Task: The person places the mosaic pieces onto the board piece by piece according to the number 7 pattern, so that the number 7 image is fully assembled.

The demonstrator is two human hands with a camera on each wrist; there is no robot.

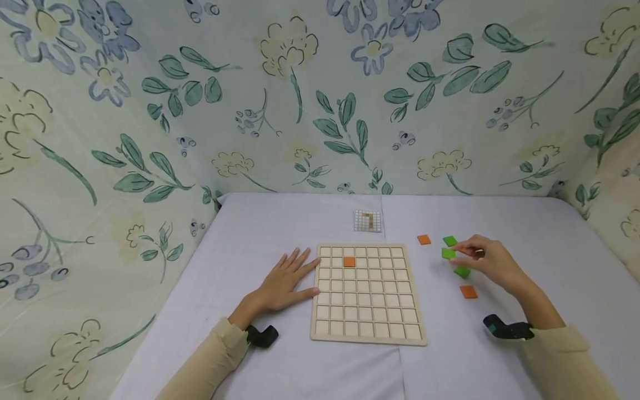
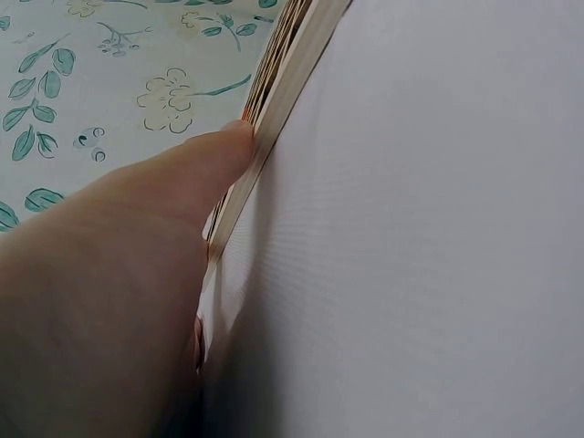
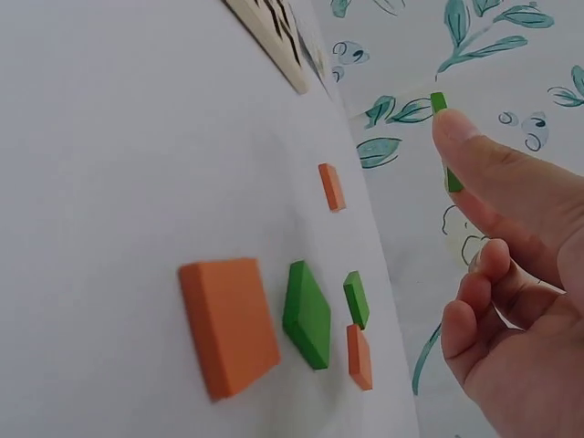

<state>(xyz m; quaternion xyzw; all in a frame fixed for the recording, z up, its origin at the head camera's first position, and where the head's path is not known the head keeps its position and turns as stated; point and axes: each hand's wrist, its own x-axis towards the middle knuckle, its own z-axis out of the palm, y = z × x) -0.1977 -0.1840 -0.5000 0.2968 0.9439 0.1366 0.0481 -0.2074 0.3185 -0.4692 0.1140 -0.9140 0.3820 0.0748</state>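
My right hand [image 1: 492, 264] pinches a green square tile [image 3: 453, 178] between thumb and forefinger, lifted above the tabletop in the right wrist view. Its other fingers are curled in. On the cloth below lie two more green tiles [image 3: 307, 315] and a few orange tiles [image 3: 228, 324]. My left hand [image 1: 282, 283] rests flat with spread fingers at the left side of a wooden grid board [image 1: 369, 340]. The thumb [image 2: 228, 151] touches the board's edge in the left wrist view. One orange tile [image 1: 349, 261] sits in a cell of the board's second row.
Behind the board lies a small printed grid card [image 1: 367, 221] with a coloured pattern. A white cloth [image 1: 280, 222] covers the table, with a fold line near the middle. Floral fabric [image 1: 300, 111] hangs at the back and sides.
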